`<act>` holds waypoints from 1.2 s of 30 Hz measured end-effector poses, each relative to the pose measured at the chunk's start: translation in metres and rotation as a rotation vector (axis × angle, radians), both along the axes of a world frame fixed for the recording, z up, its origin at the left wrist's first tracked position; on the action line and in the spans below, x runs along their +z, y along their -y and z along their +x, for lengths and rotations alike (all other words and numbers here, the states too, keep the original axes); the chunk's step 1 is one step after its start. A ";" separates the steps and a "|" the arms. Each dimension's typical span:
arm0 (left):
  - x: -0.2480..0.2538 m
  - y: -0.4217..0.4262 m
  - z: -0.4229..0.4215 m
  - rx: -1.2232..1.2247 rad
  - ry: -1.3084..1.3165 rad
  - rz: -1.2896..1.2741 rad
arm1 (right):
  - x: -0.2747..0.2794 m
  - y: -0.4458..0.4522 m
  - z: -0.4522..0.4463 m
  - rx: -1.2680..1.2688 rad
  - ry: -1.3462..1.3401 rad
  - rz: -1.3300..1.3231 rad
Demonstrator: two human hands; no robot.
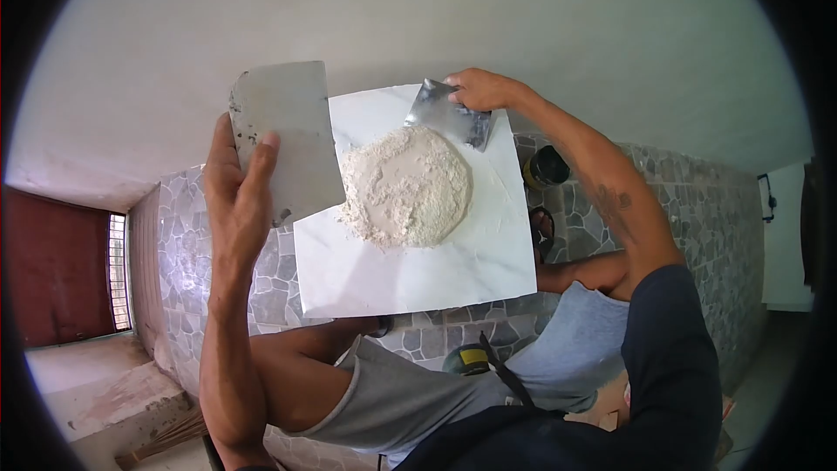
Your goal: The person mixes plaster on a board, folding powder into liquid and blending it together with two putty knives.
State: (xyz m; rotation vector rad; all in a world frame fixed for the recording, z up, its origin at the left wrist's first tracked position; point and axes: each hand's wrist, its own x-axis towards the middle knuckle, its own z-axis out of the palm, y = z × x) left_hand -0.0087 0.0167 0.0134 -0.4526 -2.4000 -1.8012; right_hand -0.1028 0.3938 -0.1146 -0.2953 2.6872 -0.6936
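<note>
A white marbled board (pixel 418 283) lies before me, bearing a round mound of off-white powder (pixel 440 209) with a smooth wet-looking patch in its middle. My left hand (pixel 244 179) grips a flat grey rectangular plate (pixel 292 135) by its left side, thumb on the face. The plate is raised over the board's left edge, its lower right corner close to the mound; its edges look worn and speckled. At the board's far right, my right hand (pixel 479 90) is closed on a shiny metal scraper (pixel 440 109). This scraper is tilted beside the mound's far edge; I cannot tell whether they touch.
A pale wall (pixel 523 17) rises just behind the board. A dark round container (pixel 547 166) stands to the right, near a sandalled foot (pixel 541 231). Another container with a yellow label (pixel 471 360) sits between my legs. The floor (pixel 187 244) is stone-patterned.
</note>
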 end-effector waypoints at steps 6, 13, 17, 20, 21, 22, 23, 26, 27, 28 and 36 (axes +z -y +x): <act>-0.004 -0.003 0.002 -0.028 -0.017 -0.005 | 0.015 0.001 0.018 -0.190 0.173 -0.157; -0.017 -0.019 0.004 -0.077 0.073 0.026 | 0.005 -0.016 0.032 -0.313 0.225 -0.613; -0.034 -0.038 0.005 -0.064 -0.022 -0.063 | 0.035 0.004 0.045 -0.310 0.172 -0.533; -0.032 -0.055 0.014 -0.090 0.006 -0.115 | 0.069 0.037 0.064 -0.310 0.077 -0.385; -0.031 -0.062 0.017 -0.070 -0.009 -0.146 | 0.083 0.053 0.074 -0.310 0.027 -0.352; -0.033 -0.067 0.020 -0.076 -0.017 -0.151 | 0.089 0.067 0.081 -0.311 -0.021 -0.320; -0.038 -0.072 0.021 -0.082 -0.026 -0.155 | 0.085 0.077 0.084 -0.309 -0.121 -0.303; -0.034 -0.084 0.034 -0.077 0.008 -0.241 | 0.109 0.105 0.102 -0.382 -0.085 -0.223; -0.035 -0.087 0.036 -0.076 0.003 -0.272 | 0.116 0.109 0.109 -0.396 -0.072 -0.240; -0.036 -0.088 0.036 -0.074 -0.003 -0.301 | 0.117 0.108 0.113 -0.380 -0.101 -0.234; -0.043 -0.066 0.015 -0.050 -0.055 -0.344 | 0.088 0.008 0.160 -0.567 0.079 -0.527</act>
